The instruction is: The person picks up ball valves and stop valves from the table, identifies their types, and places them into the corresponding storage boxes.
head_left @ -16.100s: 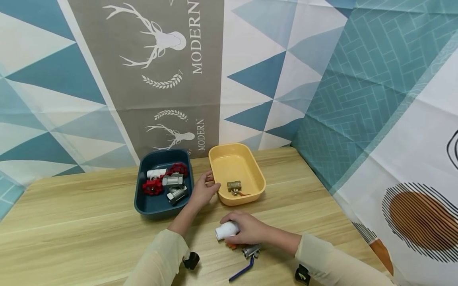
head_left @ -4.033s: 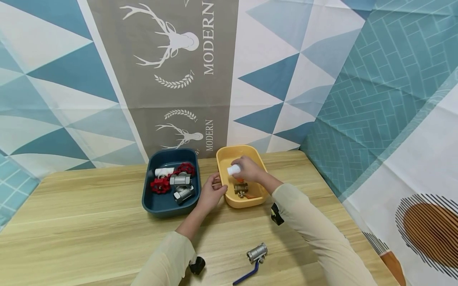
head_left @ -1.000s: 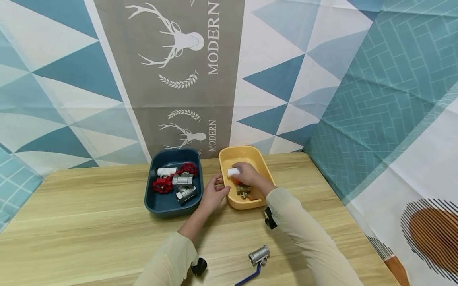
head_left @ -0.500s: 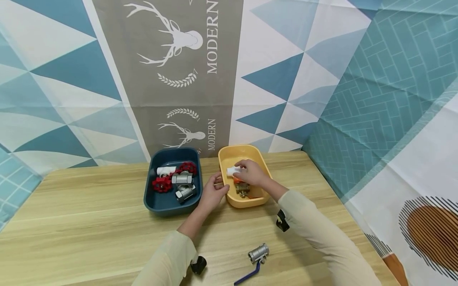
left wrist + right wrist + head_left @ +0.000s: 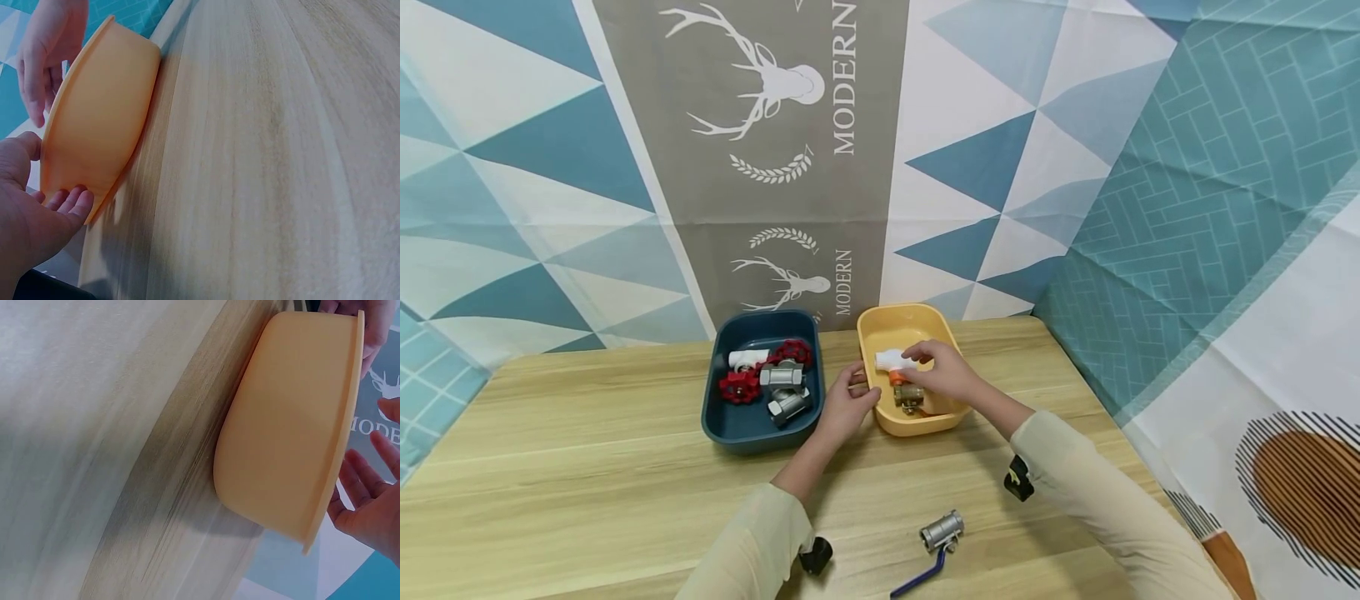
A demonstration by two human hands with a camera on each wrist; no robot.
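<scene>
My left hand (image 5: 848,407) holds the near left edge of the yellow bin (image 5: 951,423), with the thumb at the rim and the fingers against the outer wall in the left wrist view. My right hand (image 5: 946,372) hangs over the bin, its fingers spread and loosely bent around nothing. Beside its fingertips a white plastic valve (image 5: 892,360) with an orange part lies in the bin. Just nearer is a brass ball valve (image 5: 908,395), partly overlapped by the orange part. In the right wrist view the bin's wall (image 5: 287,425) hides its contents.
A dark blue bin (image 5: 718,421) on the left holds silver valves (image 5: 782,377), red handwheels (image 5: 741,387) and a white fitting (image 5: 747,358). A silver ball valve (image 5: 942,530) with a blue lever lies on the wooden table (image 5: 587,467). Patterned cloth hangs behind.
My right hand has let go of the white plastic valve, which stays in the yellow bin, and has drawn back to the right. The left hand keeps its place at the bin.
</scene>
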